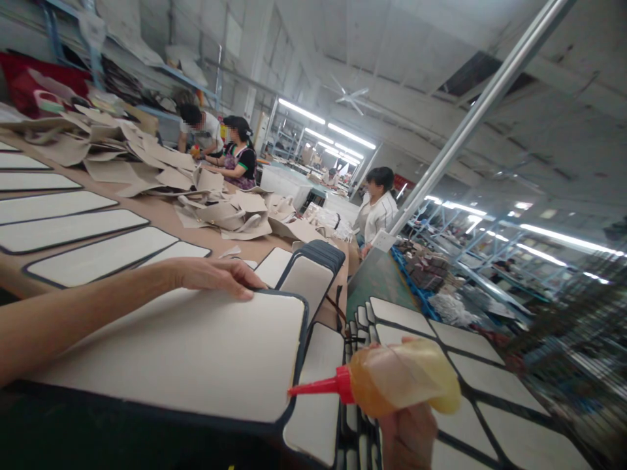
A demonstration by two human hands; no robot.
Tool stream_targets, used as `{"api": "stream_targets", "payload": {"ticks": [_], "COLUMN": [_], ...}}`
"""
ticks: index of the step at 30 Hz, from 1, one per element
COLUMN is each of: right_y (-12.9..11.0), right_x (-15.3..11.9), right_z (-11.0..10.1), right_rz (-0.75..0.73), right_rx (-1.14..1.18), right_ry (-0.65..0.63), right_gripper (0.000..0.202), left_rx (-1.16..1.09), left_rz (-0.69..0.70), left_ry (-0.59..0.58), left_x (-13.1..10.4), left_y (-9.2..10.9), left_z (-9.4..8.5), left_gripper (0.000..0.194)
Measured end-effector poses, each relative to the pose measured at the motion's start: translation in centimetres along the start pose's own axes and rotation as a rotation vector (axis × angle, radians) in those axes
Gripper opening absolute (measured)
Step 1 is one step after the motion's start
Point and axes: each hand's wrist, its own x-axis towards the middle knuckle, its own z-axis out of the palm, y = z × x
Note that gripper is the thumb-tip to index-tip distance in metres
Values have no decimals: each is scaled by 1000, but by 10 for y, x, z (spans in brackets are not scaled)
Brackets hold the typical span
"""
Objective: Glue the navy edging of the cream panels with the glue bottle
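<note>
My left hand [223, 277] grips the far edge of a large off-white panel [196, 356] with dark edging and rounded corners, thumb on top. My right hand [409, 434] is wrapped round a squeeze bottle [404, 377] of amber liquid with a red nozzle. The bottle lies almost level, and its tip is at the panel's right edge, near the corner. Whether liquid is coming out is too small to tell. Under and beside the panel's right end lies a smaller dark-edged panel [318, 391]. Behind it leans a stack of similar panels [308, 277].
Dark-edged panels [98, 232] lie in a row on the brown table at left, and more panels [504, 378] are laid out at right. Beige cut pieces [147, 156] are heaped behind. A metal pole [470, 130] slants up at right. Several people work farther back.
</note>
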Motion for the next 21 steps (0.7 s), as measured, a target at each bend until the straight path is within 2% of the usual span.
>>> {"api": "stream_targets", "payload": {"ticks": [3,6,10,12,15,21], "right_y": [2,4,2,0,-1,-3], "right_x": [0,-2,-7,-9,-8,-7], "right_z": [-3,-3,2,4,4,10], "right_rz": [1,-28,-7,9,-59,-215], "right_rx": [-4,-33,-70,-75,-60,-83], "right_ry": [13,58,114,126,179,263], "right_gripper": [59,63,57,59,63,73], "left_rx": [62,43,-63,-67,-39,-126], "left_rz": [-51,-40,-47,-48,-30,-19], "left_ry": [-148,-93,76,75,40,117], "left_x": [-1,-2,-2,-2,-1,7], "left_y": [-2,-4,-6,-8,-12,-26], "left_z": [-5,-9,-9,-11,-14,-17], "left_gripper": [32,29,26,28,31,36]}}
